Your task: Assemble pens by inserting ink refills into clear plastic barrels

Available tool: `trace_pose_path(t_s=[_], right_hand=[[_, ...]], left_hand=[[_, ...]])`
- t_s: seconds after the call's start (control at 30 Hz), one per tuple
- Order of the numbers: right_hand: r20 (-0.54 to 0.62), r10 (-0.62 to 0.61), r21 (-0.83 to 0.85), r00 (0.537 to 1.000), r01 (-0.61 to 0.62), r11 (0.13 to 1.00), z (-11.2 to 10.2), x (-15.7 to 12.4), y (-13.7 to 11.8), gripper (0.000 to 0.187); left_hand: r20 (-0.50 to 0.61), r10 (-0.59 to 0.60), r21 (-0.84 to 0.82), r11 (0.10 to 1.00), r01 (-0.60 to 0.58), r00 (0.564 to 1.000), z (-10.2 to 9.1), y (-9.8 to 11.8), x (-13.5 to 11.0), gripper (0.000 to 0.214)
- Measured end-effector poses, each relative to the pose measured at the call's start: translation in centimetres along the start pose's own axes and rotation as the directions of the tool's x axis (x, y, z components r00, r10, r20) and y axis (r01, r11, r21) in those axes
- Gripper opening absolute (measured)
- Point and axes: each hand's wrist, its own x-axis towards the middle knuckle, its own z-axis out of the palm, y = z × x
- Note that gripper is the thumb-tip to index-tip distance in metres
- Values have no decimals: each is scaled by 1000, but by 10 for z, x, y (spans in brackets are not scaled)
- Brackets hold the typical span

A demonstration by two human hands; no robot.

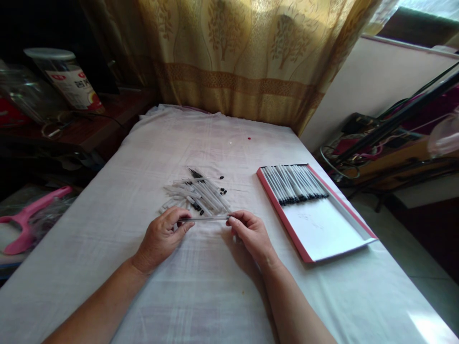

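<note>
Between my two hands a thin pen (210, 219) lies level, its clear barrel stretched from side to side. My left hand (161, 236) pinches the left end between thumb and fingers, and my right hand (253, 234) pinches the right end; the fingertips cover both ends. Just beyond sits a loose pile of clear pen barrels (211, 193), caps and dark-tipped refills. Several small black pieces (223, 191) lie at the pile's right side. To the right, a shallow red-edged box (279, 220) holds a row of pens (294, 184) with black ends toward me.
White cloth (186, 296) covers the table. Farther back lie a tiny red piece (249, 138) and a tiny white piece (230, 143). A lidded jar (68, 79) stands on the dark shelf at left, above a pink-handled item (32, 220). A gold curtain (244, 52) hangs behind.
</note>
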Motion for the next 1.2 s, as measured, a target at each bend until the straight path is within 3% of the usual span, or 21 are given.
trace_pose_path(t_s=[0.2,0.3,0.43,0.53,0.63,0.8,0.97,1.2], right_hand=[[86,-7,25,996,5,1000,4,-2,2,39],[142,-7,-72,990,18,997,5,-4,3,29],[57,-26,-148,998,34,988,-4,-1,1,27],[-17,-22,-132,1000,19,991,-11,2,-1,29],[-59,-18,-101,998,12,995,-13,2,-2,32],[-69,-19,-66,997,15,998,-12,2,-3,38],[-89,-72,-65,993,67,996,-12,-1,-10,33],[-21,-181,-119,983,177,977,-9,-5,-10,25]], left_hand=[[65,54,2,999,-54,996,4,0,-2,21],[103,58,25,998,-61,993,2,-2,1,24],[74,40,167,985,-52,996,-6,-12,15,32],[43,131,373,917,-138,990,-10,-23,29,32],[97,189,519,828,-212,977,-9,-30,40,28],[153,289,583,746,-322,945,-7,-36,47,21],[110,348,578,739,-345,931,-10,-33,37,23],[69,381,554,754,-353,922,-8,-5,4,20]])
